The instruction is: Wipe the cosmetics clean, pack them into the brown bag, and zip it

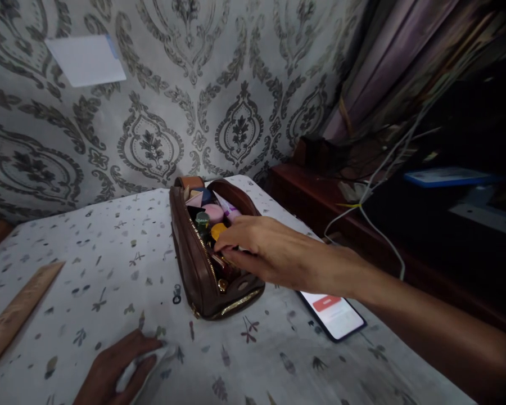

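Observation:
A brown leather toiletry bag point(194, 264) lies unzipped on the patterned white cloth. My right hand point(261, 247) reaches into it from the right, its thumb and fingers drawn together; whatever they hold, if anything, is hidden. Close to those fingers are a yellow-capped item point(218, 231) and a green-capped bottle point(202, 220). Farther back in the bag sit a round pink container point(213, 213) and a white and purple tube point(230, 211). Near the front edge, my left hand point(113, 365) is closed on a crumpled white wipe or cloth point(152, 364), resting low over the surface.
A phone point(337, 320) with its screen lit lies beneath my right forearm. A flat brown packet point(19, 315) is at the left. Behind stands a patterned wall point(185, 95) bearing a white sheet point(86, 60). White cables point(377, 236) hang at the right beside dark red furniture point(290, 185).

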`<state>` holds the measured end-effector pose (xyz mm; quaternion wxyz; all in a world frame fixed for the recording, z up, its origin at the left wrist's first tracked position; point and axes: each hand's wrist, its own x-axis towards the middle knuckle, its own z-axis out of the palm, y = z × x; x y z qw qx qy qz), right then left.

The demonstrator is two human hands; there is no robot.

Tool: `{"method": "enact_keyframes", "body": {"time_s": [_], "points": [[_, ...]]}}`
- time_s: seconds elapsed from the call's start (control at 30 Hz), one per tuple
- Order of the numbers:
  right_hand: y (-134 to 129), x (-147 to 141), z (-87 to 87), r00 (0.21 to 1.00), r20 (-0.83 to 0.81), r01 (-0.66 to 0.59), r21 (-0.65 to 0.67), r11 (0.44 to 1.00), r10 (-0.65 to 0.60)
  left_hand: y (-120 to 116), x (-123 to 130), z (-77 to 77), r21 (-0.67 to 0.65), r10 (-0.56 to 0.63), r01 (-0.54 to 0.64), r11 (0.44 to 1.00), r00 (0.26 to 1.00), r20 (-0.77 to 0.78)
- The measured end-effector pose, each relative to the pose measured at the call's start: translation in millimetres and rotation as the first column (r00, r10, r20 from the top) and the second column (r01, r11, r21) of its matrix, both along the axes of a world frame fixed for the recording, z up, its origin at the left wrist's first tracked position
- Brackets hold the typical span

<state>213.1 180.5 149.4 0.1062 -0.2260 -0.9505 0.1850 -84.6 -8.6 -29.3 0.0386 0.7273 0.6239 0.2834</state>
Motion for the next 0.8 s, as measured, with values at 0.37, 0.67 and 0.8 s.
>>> {"method": "enact_keyframes", "body": {"time_s": [0.37,0.67,0.8], "points": [[-2.0,-10.5,2.2,0.981,0.189,0.049,0.004,0.999,-0.049,-3.9,-14.6,-10.6,-0.030,-0.130,0.127,0.991,0.982,-0.138],[-2.9,-19.8,-2.2,0.967,0.248,0.079,-0.082,0.993,-0.057,5.2,4.9,10.8,-0.011,-0.104,0.103,0.995,0.991,-0.087],[-1.9,-26.4,-2.8,0.966,0.230,0.144,-0.110,0.983,-0.116,5.5,11.8,19.9,-0.024,-0.094,0.093,0.995,0.995,-0.041]]}}
